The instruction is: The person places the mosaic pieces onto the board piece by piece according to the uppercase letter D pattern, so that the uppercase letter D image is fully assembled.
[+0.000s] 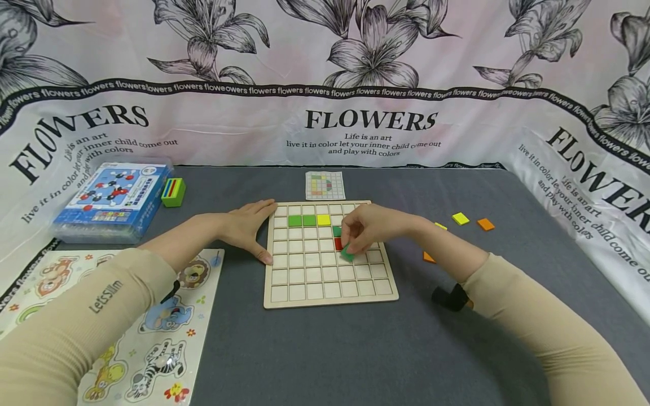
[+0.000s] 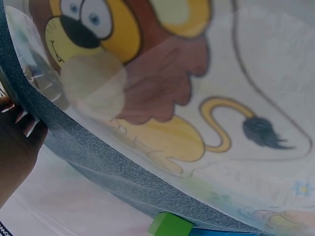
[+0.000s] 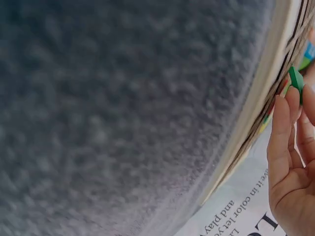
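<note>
A wooden grid board (image 1: 315,275) lies on the grey cloth. My right hand (image 1: 367,225) pinches a green square tile (image 1: 347,254) between thumb and fingertips, tilted low over the board's right half. The right wrist view shows the same tile edge-on. Just beyond it, partly covered by the fingers, are a red tile (image 1: 338,244) and another green tile (image 1: 337,231). Two green tiles and a yellow tile (image 1: 323,220) sit side by side in an upper row. My left hand (image 1: 247,228) rests at the board's left edge, thumb and fingers spread.
A small pattern card (image 1: 325,186) lies behind the board. Loose yellow (image 1: 460,219) and orange tiles (image 1: 485,224) are scattered to the right. At left are an animal picture board (image 1: 195,332), a blue plastic case (image 1: 109,197) and a green block (image 1: 174,193).
</note>
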`<state>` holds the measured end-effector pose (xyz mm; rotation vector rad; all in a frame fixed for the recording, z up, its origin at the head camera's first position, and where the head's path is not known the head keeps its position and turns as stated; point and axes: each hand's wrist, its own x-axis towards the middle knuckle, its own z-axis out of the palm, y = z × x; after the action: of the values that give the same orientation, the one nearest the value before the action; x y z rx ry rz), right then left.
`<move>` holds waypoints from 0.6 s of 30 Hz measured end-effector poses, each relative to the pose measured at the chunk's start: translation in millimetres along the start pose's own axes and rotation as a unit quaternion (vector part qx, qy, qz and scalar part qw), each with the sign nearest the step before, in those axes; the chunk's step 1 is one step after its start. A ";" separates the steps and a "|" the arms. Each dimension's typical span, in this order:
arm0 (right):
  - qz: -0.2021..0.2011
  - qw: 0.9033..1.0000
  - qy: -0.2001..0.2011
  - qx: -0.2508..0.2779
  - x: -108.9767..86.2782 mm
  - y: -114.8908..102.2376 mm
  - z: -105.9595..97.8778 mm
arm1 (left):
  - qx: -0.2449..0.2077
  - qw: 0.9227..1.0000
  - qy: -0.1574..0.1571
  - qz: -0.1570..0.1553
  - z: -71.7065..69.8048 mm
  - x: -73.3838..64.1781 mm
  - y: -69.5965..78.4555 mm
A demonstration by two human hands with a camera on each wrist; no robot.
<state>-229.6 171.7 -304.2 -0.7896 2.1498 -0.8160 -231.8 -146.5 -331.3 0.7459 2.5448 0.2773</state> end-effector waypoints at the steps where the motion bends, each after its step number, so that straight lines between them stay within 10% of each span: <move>1: 0.002 1.000 0.002 0.001 0.4 0.3 1.1 | 0.000 1.000 0.000 0.000 0.0 0.1 -0.2; 18: 0.052 0.996 0.069 -0.022 3.9 -4.0 14.8 | 0.002 1.000 0.000 -0.002 -0.3 0.2 1.3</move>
<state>-219.3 161.9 -311.0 -0.6533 2.3171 -0.7905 -231.5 -145.3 -330.7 0.7409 2.5482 0.2715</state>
